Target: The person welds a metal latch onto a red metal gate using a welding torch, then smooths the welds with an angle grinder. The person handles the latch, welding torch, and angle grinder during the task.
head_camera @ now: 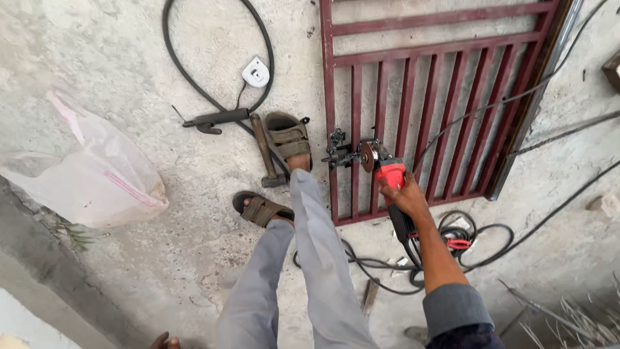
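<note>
Below, right hand [405, 196] fingers grip red grinder [390, 176]; left hand [161, 340] cropped, grip unclear.

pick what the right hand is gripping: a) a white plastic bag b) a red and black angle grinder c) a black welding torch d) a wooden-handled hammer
b: the right hand is wrapped around the red and black angle grinder, its disc held at the dark red metal gate lying on the concrete floor, while the wooden-handled hammer lies untouched beside the sandalled foot.

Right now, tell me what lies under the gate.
Bare concrete floor shows between the gate bars. A black cable crosses over it. The grinder hides one spot.
</note>
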{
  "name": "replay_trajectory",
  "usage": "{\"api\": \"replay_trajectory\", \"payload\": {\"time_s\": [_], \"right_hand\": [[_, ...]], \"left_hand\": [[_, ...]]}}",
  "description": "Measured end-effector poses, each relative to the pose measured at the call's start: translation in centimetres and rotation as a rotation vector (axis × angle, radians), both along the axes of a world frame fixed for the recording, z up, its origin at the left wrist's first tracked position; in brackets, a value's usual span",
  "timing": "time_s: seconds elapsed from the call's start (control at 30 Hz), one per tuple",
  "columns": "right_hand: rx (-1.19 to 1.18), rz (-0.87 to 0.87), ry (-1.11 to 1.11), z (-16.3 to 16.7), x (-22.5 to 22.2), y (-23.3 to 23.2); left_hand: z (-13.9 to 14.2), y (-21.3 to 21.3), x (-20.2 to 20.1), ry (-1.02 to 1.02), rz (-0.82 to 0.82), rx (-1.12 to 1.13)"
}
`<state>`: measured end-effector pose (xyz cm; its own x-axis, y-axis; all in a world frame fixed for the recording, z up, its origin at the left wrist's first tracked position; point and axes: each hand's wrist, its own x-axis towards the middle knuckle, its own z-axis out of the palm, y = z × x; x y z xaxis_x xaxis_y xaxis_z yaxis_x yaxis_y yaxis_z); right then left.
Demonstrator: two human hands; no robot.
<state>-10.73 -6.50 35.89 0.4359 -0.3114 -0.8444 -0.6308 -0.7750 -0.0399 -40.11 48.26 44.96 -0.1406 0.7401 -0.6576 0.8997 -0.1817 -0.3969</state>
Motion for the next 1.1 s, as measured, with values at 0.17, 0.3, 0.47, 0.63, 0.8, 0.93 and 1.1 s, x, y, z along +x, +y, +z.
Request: {"api": "replay_trajectory", "payload": {"time_s": [0.17,0.3,0.47,0.63,0.8,0.93,1.1], "right_hand": [[-0.013,-0.021,0.086,-6.8,1.7,-0.2],[-0.025,0.006,0.167,-10.9,1.6,-0.7],[-0.021,0.089,0.138,-13.8,0.8,-1.4],[-0.019,0.09,0.172,-14.6,0.9,-1.3],[-0.017,0.111,0.15,-14.5,1.4,-0.4],[-0.05,0.079,0.195,-14.4,1.3,-0.2],[-0.054,0.123,0.187,-14.9,0.4,-0.6]], "left_hand": [[-3.1,-6.6,10.9,-0.558,-0.08,-0.269],[-8.1,-16.4,17.9,-0.426,-0.084,-0.575],[-11.7,-22.6,18.0,-0.298,-0.292,-0.779],[-13.6,-21.2,15.7,-0.368,-0.328,-0.716],[-14.4,-20.2,16.8,-0.321,-0.233,-0.665],[-14.0,-20.5,17.6,-0.336,-0.257,-0.679],[-14.4,-20.4,17.7,-0.331,-0.246,-0.686]]}}
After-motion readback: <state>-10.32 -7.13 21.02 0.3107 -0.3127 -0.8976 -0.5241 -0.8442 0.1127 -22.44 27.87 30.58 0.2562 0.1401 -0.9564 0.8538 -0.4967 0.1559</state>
